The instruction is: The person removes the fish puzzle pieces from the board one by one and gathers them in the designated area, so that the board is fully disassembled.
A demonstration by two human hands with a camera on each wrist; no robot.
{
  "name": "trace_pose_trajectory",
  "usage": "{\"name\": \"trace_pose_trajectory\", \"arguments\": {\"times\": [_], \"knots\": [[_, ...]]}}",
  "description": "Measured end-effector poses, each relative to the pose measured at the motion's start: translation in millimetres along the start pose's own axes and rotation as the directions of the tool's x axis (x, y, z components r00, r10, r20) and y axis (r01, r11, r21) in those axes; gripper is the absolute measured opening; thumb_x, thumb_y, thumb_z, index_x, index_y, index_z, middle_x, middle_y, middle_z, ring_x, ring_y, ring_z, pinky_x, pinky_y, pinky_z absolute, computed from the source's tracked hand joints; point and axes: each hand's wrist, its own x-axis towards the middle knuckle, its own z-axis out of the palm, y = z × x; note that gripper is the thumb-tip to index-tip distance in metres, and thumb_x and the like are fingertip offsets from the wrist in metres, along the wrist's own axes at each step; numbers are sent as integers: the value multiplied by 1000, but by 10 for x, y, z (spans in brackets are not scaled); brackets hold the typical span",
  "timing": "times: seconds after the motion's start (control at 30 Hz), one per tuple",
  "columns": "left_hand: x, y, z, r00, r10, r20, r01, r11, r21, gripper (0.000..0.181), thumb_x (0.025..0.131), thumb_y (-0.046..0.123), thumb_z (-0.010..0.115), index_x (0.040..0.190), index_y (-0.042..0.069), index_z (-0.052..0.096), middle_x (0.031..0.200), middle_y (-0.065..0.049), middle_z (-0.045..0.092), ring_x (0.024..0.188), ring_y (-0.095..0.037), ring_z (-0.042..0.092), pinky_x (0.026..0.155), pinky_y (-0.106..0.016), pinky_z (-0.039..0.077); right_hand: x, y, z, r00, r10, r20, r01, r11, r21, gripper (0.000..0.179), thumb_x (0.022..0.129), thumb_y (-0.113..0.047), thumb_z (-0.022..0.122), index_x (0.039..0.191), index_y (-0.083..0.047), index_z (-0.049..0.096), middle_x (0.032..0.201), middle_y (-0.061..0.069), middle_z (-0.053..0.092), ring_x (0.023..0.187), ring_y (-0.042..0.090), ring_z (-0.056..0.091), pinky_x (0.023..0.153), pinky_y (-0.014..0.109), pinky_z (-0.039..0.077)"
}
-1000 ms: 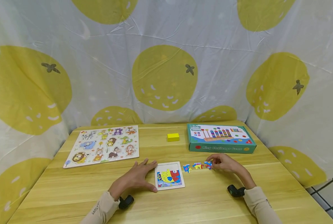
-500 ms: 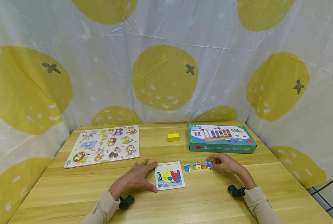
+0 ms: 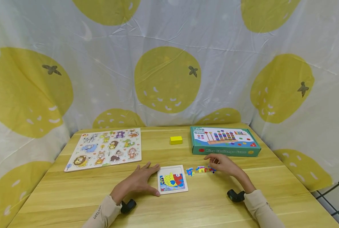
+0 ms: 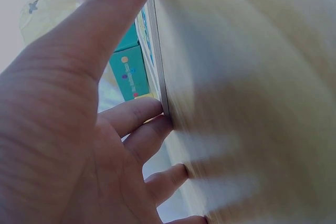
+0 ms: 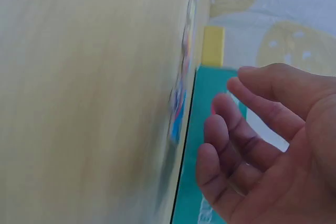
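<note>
A small wooden jigsaw board (image 3: 173, 191) with a yellow and red fish picture lies near the table's middle. My left hand (image 3: 136, 180) rests at its left side, fingers spread, with thumb and fingertips right at the board's edge. To the board's right is a row of loose jigsaw pieces: a blue and yellow one (image 3: 190, 172), a yellow and red one (image 3: 201, 169), and a blue and red one (image 3: 212, 170), partly hidden by my right hand (image 3: 223, 164). In the right wrist view, that hand (image 5: 268, 135) hovers beside the pieces, fingers loosely bent and nothing between them.
An animal peg puzzle (image 3: 105, 148) lies at the back left. Behind the pieces stand a yellow block (image 3: 176, 140) and a green Ring Challenge Game box (image 3: 226, 150). A patterned curtain (image 3: 166, 79) hangs behind the wooden table (image 3: 186, 212).
My right hand has come off the rightmost piece, rising and shifting slightly left over it, with its index finger lifted. The left hand and board have stayed put.
</note>
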Motion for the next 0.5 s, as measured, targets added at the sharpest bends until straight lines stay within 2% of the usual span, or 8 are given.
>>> {"name": "trace_pose_trajectory", "arguments": {"times": [0.2, 0.3, 0.5], "knots": [[-3, 3, -3, 1000, -12, 1, 12, 1000, -2, 100, 67, 59, 78, 147, 11, 40, 153, -6, 36, 144, -41, 17, 109, -69, 7, 169, -339, 161, 997, -73, 36, 71, 996, 49, 27, 94, -9, 59, 119, 1, 62, 96, 9, 62, 82, 17, 60, 65, 26, 52], [0, -2, -3, 1000, -18, 4, 18, 1000, -4, 100, 67, 59, 78, 147, 12, 40, 153, -6, 35, 144, -40, 17, 110, -69, 6, 264, -488, 285, 991, -112, 68, 108, 993, 56, 28, 94, -12, 60, 121, -2, 62, 107, 11, 63, 91, 20, 59, 72, 27, 52], [15, -13, 4, 1000, -19, 9, 19, 1000, 1, 101, 67, 60, 77, 147, 12, 40, 153, -6, 35, 144, -41, 17, 109, -69, 7, 455, -768, 536, 981, -129, 146, 126, 991, 33, 32, 93, -11, 61, 125, -6, 61, 121, 9, 62, 105, 26, 57, 86, 38, 52]]}}
